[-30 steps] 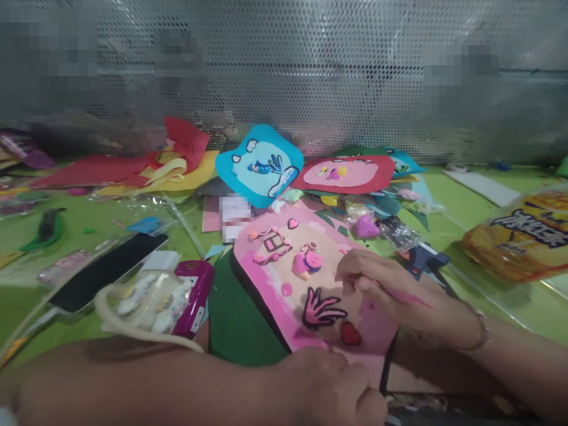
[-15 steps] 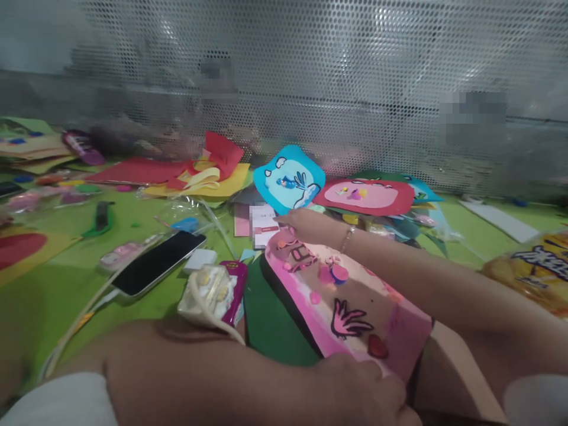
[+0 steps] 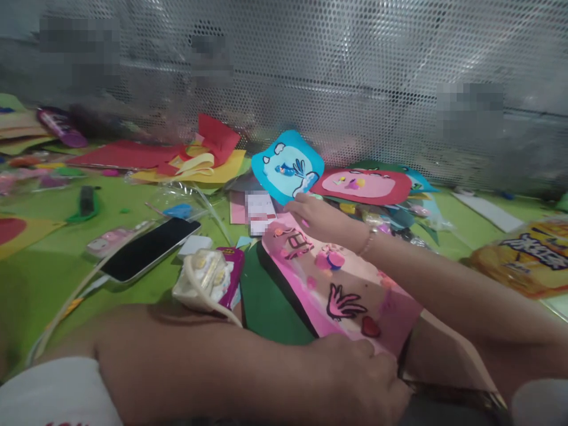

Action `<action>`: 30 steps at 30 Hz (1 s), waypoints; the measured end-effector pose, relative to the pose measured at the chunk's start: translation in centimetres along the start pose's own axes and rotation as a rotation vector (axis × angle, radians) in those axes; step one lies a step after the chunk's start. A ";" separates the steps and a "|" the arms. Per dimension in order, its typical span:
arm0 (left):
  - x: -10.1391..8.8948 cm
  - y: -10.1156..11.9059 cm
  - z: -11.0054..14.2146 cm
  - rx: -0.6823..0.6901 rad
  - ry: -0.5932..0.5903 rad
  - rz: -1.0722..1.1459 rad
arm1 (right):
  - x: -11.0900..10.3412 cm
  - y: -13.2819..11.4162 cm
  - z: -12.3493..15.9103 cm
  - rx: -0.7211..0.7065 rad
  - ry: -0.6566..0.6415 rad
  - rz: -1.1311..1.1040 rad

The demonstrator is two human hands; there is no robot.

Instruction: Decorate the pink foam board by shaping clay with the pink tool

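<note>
A pink card [image 3: 310,302] lies slanted in front of me, decorated with raised pink shapes, a black-outlined pink plant and a red heart. My left hand [image 3: 355,373] is closed on its near edge, fingers curled and partly hidden. Across the card's far end reaches my right hand [image 3: 326,222], its fingers bent together and pointing down beside the blue card [image 3: 261,171]. A bit of pink shows by those fingers; whatever they hold cannot be made out. Under the pink card's left side is a dark green sheet [image 3: 270,307].
A red card [image 3: 323,183] with a pink centre lies behind. On the left are a phone [image 3: 151,251] with a cable, and a clear box [image 3: 199,284] against a purple case. A yellow snack bag [image 3: 523,254] sits right. Perforated metal [image 3: 355,71] stands at the back.
My right hand moved from above the pink card's right side to its far end, then shifted slightly. My left hand stays at the near edge. The camera view has shifted.
</note>
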State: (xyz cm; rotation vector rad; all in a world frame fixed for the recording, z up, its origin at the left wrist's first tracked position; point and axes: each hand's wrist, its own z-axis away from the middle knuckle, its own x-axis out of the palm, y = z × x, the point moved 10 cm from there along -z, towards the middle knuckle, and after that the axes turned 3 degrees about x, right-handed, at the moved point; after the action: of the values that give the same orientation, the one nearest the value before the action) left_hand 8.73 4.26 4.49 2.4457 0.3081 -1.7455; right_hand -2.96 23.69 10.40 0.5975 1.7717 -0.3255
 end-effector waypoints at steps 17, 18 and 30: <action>0.3 0.2 0.3 0.096 -0.101 0.087 | -1.5 2.0 15.8 0.216 0.195 -0.883; 0.4 0.1 0.3 0.086 -0.113 0.091 | -1.2 2.1 15.9 0.239 0.189 -0.970; -0.3 -0.6 0.2 0.002 -0.109 0.135 | -1.3 0.0 15.8 0.075 -0.004 -0.868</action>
State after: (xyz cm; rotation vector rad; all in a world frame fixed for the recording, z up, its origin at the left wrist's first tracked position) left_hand 8.35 4.77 4.69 2.3027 0.1266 -1.8132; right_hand 10.13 15.35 7.20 -0.1619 1.9417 -0.9821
